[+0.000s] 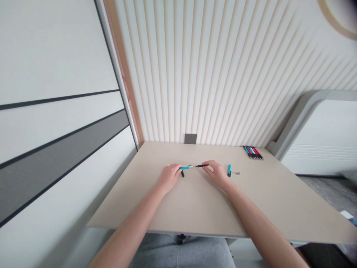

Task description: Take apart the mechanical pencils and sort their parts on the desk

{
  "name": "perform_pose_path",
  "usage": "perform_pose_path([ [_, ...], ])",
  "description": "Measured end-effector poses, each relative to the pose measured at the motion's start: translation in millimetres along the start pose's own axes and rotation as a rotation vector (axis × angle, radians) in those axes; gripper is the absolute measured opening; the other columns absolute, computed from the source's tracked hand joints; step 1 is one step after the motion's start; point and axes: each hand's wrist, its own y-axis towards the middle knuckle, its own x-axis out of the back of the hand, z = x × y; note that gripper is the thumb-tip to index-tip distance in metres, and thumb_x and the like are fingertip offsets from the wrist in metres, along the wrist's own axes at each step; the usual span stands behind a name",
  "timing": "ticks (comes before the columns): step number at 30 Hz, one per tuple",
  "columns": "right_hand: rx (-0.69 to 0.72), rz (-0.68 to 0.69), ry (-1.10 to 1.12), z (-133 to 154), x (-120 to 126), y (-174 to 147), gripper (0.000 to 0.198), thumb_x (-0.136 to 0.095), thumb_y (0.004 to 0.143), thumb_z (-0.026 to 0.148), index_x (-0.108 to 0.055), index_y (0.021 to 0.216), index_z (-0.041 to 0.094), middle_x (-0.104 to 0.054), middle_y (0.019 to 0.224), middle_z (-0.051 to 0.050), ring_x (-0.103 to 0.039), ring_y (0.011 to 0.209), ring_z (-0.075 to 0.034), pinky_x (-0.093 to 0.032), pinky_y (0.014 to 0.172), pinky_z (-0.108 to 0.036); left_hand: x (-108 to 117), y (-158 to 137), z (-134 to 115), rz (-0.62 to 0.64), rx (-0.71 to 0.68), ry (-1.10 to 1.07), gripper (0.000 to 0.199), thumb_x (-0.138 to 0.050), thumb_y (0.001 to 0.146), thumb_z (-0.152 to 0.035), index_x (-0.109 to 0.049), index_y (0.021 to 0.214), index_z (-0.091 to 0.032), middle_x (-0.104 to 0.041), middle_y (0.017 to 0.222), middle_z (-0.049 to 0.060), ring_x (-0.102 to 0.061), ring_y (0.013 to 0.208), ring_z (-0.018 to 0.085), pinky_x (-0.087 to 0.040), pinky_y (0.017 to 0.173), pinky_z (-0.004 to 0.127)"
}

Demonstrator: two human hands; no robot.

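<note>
My left hand is closed on the blue barrel of a pen, its white tip end pointing right. Facing it, my right hand pinches a black pen part. The two pieces are nearly in line, end to end above the table; whether they touch I cannot tell. Just beside the left fingers, a short black piece lies on the table. A blue pen barrel with a black end lies right of my right hand, with small metallic bits close by, too small to make out.
A row of several pens, blue, black, white and red, lies at the table's back right. The beige table meets a ribbed wall with a dark socket. A white cabinet stands at the left, a bed headboard at the right.
</note>
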Motion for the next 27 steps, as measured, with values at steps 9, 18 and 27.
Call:
perform_pose_path([
  [9,0.128,0.080,0.052,19.4,-2.6,-0.5,0.022,-0.052,0.093,0.037,-0.069,0.099,0.024,-0.071,0.096,-0.007,-0.063,0.093,-0.023,-0.049,0.085,-0.039,-2.8,0.3,-3.3,0.034,-0.061,-0.020,0.023,-0.048,0.095,-0.023,-0.061,0.114,-0.024,-0.069,0.111,0.004,-0.062,0.103,0.020,-0.042,0.090,0.033],
  [18,0.103,-0.017,0.113,20.4,-1.5,-0.8,0.021,-0.052,0.093,0.036,-0.066,0.102,0.022,-0.070,0.099,-0.008,-0.064,0.094,-0.023,-0.050,0.086,-0.040,-2.8,0.1,-2.0,-0.019,-0.045,-0.031,0.019,-0.047,0.096,-0.025,-0.062,0.107,-0.023,-0.070,0.103,0.003,-0.063,0.097,0.020,-0.043,0.085,0.032],
  [27,-0.045,-0.169,0.054,-1.6,7.0,0.9,0.022,-0.054,0.090,0.038,-0.067,0.098,0.022,-0.070,0.098,-0.008,-0.063,0.091,-0.023,-0.049,0.083,-0.040,-0.4,1.7,2.0,-0.114,0.047,-0.072,0.018,-0.046,0.095,-0.021,-0.061,0.106,-0.021,-0.070,0.097,0.004,-0.065,0.087,0.019,-0.045,0.076,0.029],
])
